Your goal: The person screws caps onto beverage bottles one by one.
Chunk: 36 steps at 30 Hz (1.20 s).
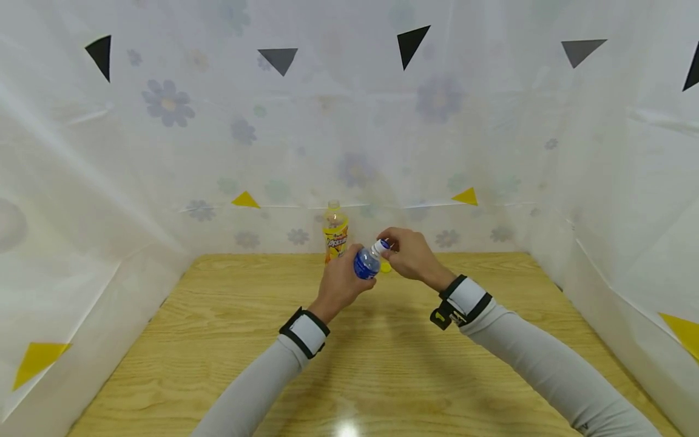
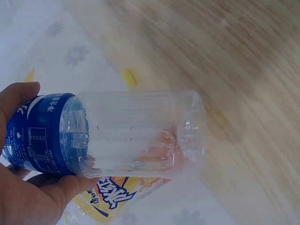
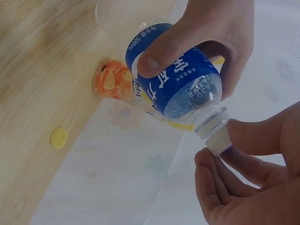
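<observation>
My left hand (image 1: 340, 284) grips a clear plastic drink bottle with a blue label (image 1: 364, 267), its fingers and thumb curled round the label. The bottle is tilted, neck toward my right hand (image 1: 416, 255). Thumb and fingers of that hand pinch a white cap with a blue top (image 3: 219, 142) at the mouth of the bottle. Through the clear lower part of the bottle (image 2: 136, 131), only small drops show in the left wrist view. Behind my left hand stands a second bottle (image 1: 335, 233) with a yellow and orange label and an uncapped neck.
A yellow cap (image 3: 59, 138) lies on the wooden table (image 1: 229, 340) near its back edge. White sheeting with flower prints (image 1: 355, 133) hangs behind the table and along both sides. Black, grey and yellow triangles are stuck on it.
</observation>
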{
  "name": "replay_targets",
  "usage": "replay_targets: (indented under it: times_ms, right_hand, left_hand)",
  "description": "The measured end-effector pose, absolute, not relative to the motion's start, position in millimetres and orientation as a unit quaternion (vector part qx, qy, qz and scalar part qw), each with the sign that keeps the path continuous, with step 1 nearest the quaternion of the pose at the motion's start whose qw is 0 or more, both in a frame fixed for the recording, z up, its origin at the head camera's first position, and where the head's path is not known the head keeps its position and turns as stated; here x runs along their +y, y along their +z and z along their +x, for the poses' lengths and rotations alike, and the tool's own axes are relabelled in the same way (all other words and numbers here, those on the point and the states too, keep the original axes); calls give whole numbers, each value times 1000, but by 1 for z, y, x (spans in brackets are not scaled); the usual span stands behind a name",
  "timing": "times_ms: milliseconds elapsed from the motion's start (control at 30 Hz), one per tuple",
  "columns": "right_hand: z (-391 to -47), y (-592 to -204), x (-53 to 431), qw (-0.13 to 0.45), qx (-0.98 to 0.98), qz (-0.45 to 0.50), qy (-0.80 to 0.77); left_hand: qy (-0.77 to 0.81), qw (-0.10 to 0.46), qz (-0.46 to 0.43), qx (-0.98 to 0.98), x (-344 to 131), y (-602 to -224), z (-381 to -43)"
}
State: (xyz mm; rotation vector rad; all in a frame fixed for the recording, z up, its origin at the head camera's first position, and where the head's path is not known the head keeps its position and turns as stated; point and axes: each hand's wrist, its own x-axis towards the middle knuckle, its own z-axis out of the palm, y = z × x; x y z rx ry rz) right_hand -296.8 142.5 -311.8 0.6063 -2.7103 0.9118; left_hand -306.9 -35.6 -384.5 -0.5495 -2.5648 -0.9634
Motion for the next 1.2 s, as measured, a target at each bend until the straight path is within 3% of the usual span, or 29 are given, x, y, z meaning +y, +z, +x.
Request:
replay_targets:
  times_ms: [600, 833, 1200]
  right_hand:
    - [-299, -315, 146, 102, -931, 176, 303]
    - [-297, -308, 145, 40, -945, 150, 287]
    - [-297, -310, 144, 106, -921, 204, 315]
  left_hand:
    - [-337, 178, -199, -903, -34, -383, -306]
    - [-336, 173, -194, -905, -33, -385, -307]
    - [-344, 172, -195, -902, -33, -383, -307]
